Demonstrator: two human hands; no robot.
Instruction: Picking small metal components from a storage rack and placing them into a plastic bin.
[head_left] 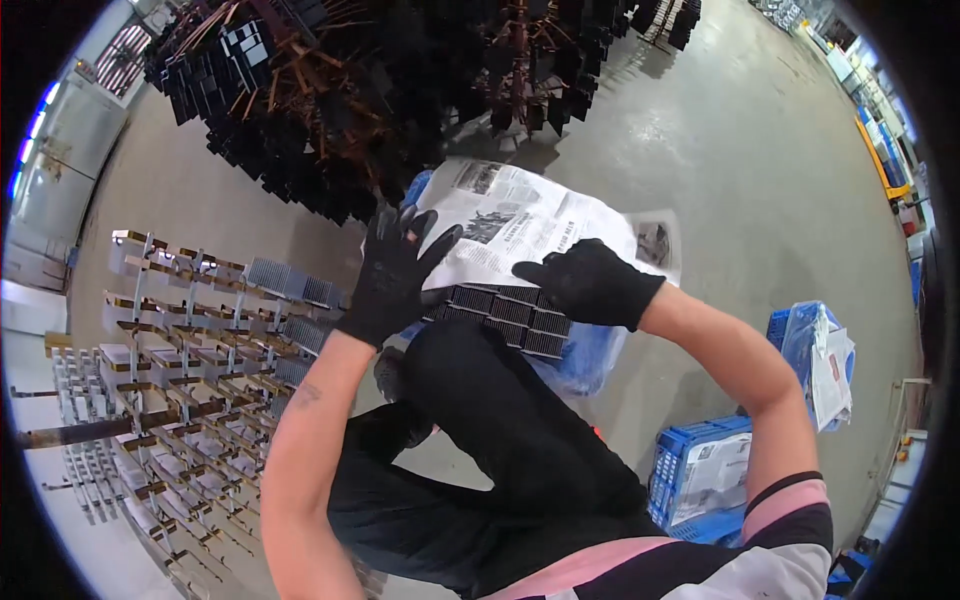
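Observation:
A printed newspaper sheet [520, 215] lies over a blue, plastic-lined crate [590, 365]. Dark finned metal parts [510, 312] sit in rows in the crate, showing beyond the sheet's near edge. My left hand [390, 275], in a black glove, is at the left edge of the newspaper with its fingers spread. At the sheet's near right side, my right hand [597, 284], also in a black glove, has its fingers curled at the paper's edge. Its fingertips are partly hidden. My bent knee [460, 365] is close against the near side of the crate.
Large racks hung with dark plates [330, 110] stand beyond the crate. To my left is a metal hanging rack [190, 340] carrying finned parts [285, 280]. Blue crates with newspaper [700, 470] rest on the floor at my right, another wrapped crate [815, 360] farther off.

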